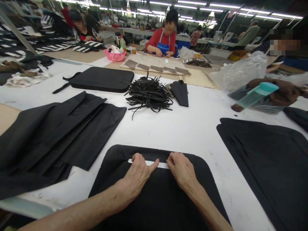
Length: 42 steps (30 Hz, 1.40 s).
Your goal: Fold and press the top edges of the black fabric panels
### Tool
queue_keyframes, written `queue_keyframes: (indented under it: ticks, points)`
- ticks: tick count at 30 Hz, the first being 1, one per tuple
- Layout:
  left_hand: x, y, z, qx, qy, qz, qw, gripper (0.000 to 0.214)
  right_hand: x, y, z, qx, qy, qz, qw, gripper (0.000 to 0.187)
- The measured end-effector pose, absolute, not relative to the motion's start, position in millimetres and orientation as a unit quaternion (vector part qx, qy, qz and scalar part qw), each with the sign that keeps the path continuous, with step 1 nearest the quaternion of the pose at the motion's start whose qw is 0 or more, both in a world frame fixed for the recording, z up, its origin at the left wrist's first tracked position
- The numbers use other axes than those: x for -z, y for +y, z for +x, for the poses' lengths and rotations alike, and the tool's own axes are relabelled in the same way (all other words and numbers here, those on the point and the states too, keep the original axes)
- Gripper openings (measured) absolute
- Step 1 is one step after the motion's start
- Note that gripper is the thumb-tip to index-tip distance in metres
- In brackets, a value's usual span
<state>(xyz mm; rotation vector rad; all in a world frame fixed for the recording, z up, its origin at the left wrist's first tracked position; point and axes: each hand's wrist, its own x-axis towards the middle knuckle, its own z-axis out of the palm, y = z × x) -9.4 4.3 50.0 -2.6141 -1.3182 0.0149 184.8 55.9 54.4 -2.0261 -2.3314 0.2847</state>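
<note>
A black panel with rounded corners (154,195) lies in front of me on the white table. Near its far edge runs a narrow white strip (163,165); whether it is a slot or a separate piece I cannot tell. My left hand (137,171) rests on the panel at the strip's left part, with bent fingers and the thumb stretched out apart along the white. At the strip's right end my right hand (181,168) has its fingers bent together, pinching the panel's material beside the white. The fingertips of that hand are partly hidden.
Black fabric pieces lie to the left (60,134) and right (267,166). Further back are a padded black panel (101,78), a heap of black strips (149,93), a clear container with a turquoise rim (255,96) and a pink basket (115,56). A co-worker (161,41) sits opposite.
</note>
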Motion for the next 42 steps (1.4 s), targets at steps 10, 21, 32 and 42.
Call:
queue_keyframes:
  ticks: [10, 21, 32, 42]
  points:
    - [-48.1, 26.0, -38.8, -0.084, -0.398, -0.909, 0.091, 0.053, -52.9, 54.7, 186.1, -0.098, -0.748, -0.656, 0.017, 0.016]
    - [-54.5, 20.0, -18.0, -0.011, -0.491, -0.866, 0.095, 0.038, -54.6, 54.0, 181.0, -0.107, -0.748, -0.654, 0.025, 0.016]
    - [-36.2, 24.3, 17.3, 0.04, -0.458, -0.883, -0.094, 0.044, -55.0, 57.8, 209.7, -0.222, -0.792, -0.562, 0.087, 0.012]
    - [-29.9, 21.5, 16.1, 0.04, -0.449, -0.891, -0.054, 0.055, -53.5, 42.7, 263.3, -0.184, -0.799, -0.565, 0.091, 0.011]
